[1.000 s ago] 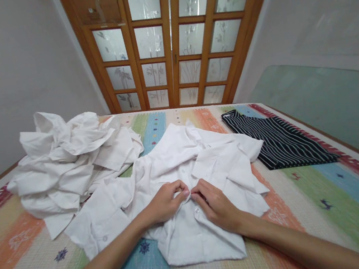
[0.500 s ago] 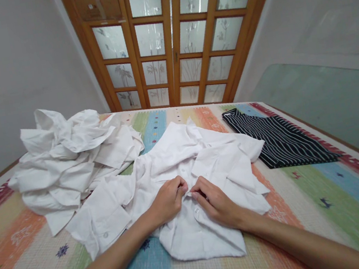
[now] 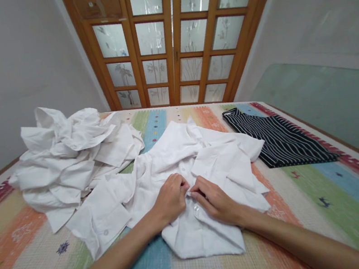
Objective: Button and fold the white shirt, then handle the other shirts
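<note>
A white button-up shirt (image 3: 181, 145) lies spread and rumpled in front of me, its cuffed sleeve stretching out to the left. My left hand (image 3: 172, 196) is closed on the front of the shirt near its middle, fingers curled inward. Right beside it, my right hand (image 3: 215, 199) pinches the shirt's front edge between thumb and forefinger. The two hands almost meet over the row of buttons. Just below the right fingertips a button shows on the cloth. Whether a button sits between the fingers is hidden.
A heap of crumpled white garments (image 3: 63, 158) lies at the left, touching the shirt's sleeve. At the right is a folded black garment with white stripes (image 3: 279, 136). A colourful striped cloth (image 3: 315, 203) covers the surface. Wooden glass-paned doors (image 3: 170, 58) stand behind.
My left hand has shifted and turned slightly, its knuckles a little higher. The shirt's lower left hem has drawn in a bit. My right hand keeps its pinch in nearly the same place.
</note>
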Demonstrator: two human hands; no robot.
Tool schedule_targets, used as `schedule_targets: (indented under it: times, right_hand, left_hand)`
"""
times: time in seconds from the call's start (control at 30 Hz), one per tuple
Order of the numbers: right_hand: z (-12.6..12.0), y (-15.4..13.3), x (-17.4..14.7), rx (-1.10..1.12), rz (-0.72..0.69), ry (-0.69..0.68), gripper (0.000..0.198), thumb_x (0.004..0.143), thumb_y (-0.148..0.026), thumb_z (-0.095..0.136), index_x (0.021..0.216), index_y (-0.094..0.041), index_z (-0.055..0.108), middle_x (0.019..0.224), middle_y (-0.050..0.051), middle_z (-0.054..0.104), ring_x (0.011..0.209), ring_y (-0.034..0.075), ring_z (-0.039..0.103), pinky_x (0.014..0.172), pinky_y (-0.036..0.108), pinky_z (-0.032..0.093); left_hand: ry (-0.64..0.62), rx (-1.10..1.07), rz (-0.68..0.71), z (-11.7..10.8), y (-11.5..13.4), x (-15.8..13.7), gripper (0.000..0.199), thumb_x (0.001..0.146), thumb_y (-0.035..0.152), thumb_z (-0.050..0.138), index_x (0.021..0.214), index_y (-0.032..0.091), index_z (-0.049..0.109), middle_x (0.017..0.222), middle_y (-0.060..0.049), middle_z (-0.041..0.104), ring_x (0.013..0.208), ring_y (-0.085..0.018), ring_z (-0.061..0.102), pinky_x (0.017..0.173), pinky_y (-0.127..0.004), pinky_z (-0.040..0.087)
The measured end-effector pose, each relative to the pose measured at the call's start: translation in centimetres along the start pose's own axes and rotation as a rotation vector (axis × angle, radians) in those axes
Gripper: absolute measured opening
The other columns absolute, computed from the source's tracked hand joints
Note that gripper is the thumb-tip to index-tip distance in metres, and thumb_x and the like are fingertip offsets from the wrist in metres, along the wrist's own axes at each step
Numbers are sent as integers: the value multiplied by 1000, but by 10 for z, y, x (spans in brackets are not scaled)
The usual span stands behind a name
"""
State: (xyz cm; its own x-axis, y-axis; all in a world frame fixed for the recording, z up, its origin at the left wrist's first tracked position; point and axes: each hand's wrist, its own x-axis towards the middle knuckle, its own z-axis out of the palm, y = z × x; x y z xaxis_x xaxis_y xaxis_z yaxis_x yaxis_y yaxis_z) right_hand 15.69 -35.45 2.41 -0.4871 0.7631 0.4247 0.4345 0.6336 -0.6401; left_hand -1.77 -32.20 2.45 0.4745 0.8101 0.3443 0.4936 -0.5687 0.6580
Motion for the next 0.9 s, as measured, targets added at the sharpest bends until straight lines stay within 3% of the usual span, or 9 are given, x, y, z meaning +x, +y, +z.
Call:
schedule_targets:
  times: [0.23,0.53,0.9]
  right_hand:
    - [-2,-5,0,64,69,43,12,96,-18,40,94,-20,51,88,5,50,83,18,50,76,33,41]
    - [-3,-5,0,88,103,85,11,96,-18,41,93,-20,52,85,3,50,79,17,50,73,31,41]
    - [0,-4,-5,-29,-128,16,15,93,-14,41,101,-20,52,88,7,54,84,20,51,74,34,43]
  left_hand:
    - [-128,-257,-27,-9,4,2,17,91,24,41,83,16,55,79,-2,59,75,-15,54,70,-26,40]
    - [-129,-428,-96,-13,1,3,30,89,37,51,79,13,64,77,-3,64,75,-15,56,70,-25,42]
    - [-111,-342,-113,-9,0,4,22,85,28,52,69,14,59,65,0,58,64,-12,51,62,-23,38]
